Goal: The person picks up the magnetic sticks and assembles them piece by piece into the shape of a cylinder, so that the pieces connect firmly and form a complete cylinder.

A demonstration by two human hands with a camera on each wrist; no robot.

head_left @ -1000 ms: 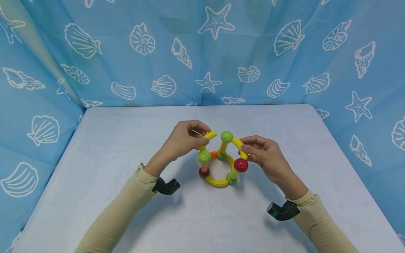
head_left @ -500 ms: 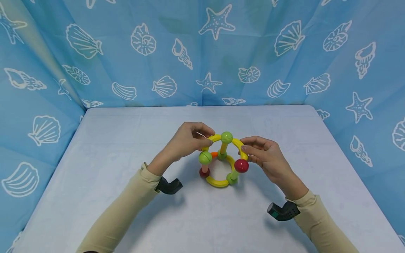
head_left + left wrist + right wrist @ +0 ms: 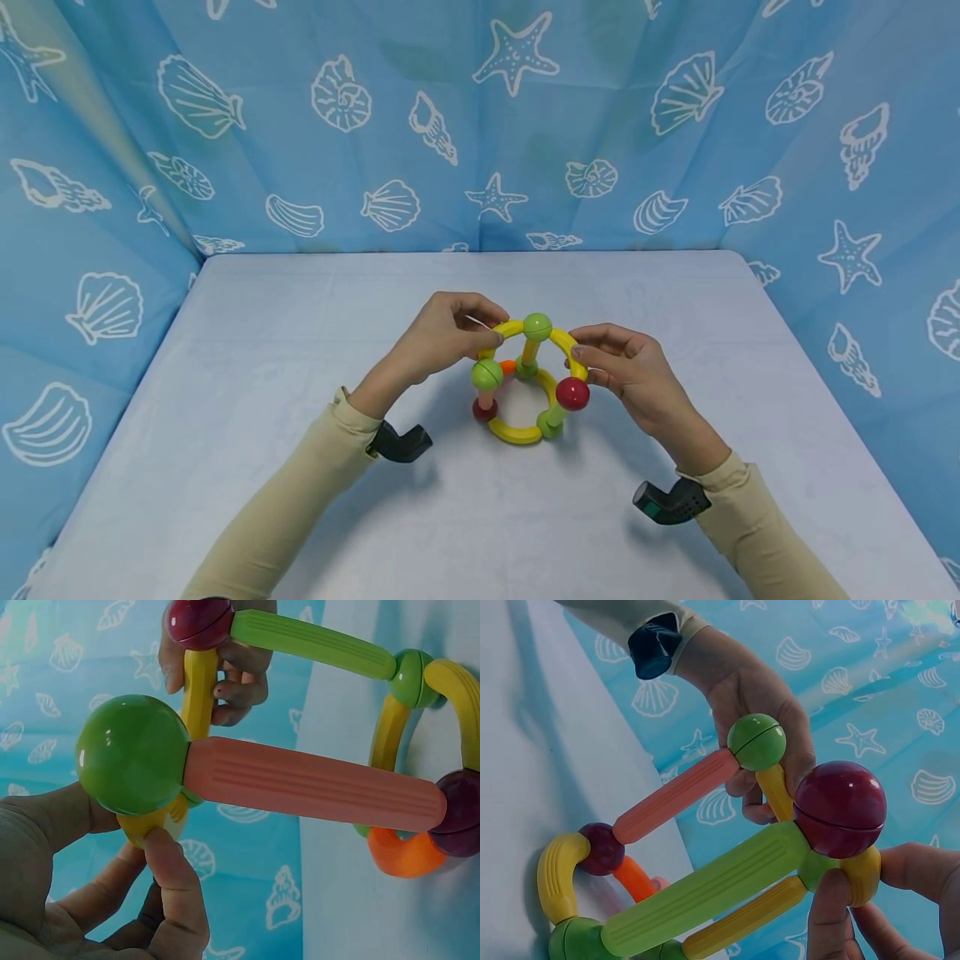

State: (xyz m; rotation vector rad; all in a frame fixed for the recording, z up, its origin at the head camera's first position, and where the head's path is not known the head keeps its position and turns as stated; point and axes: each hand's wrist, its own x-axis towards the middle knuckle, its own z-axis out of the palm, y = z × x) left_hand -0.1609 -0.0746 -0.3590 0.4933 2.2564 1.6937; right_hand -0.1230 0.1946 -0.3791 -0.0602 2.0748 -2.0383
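A frame of toy building rods and balls stands upright on the table. My left hand (image 3: pixel 453 333) pinches a curved yellow rod (image 3: pixel 512 328) that spans from the left green ball (image 3: pixel 487 375) to the far green ball (image 3: pixel 537 327). Between thumb and fingers, my right hand (image 3: pixel 626 362) holds another curved yellow rod (image 3: pixel 564 341), running from that far ball to a dark red ball (image 3: pixel 572 394). Three straight rods, pink (image 3: pixel 315 784), light green (image 3: pixel 709 889) and yellow (image 3: pixel 530 350), link these balls to a lower ring of balls, curved yellow rods (image 3: pixel 516 434) and a curved orange rod (image 3: pixel 405 853).
A white cloth covers the table (image 3: pixel 285 333). Behind it and along both sides hangs a blue curtain (image 3: pixel 420 50) printed with shells and starfish. Black wrist cameras (image 3: pixel 401 442) are strapped to both wrists, close above the cloth.
My left hand has moved slightly right, bringing the free end of its curved yellow rod against the far green ball and closing the gap there. My right hand has stayed nearly still.
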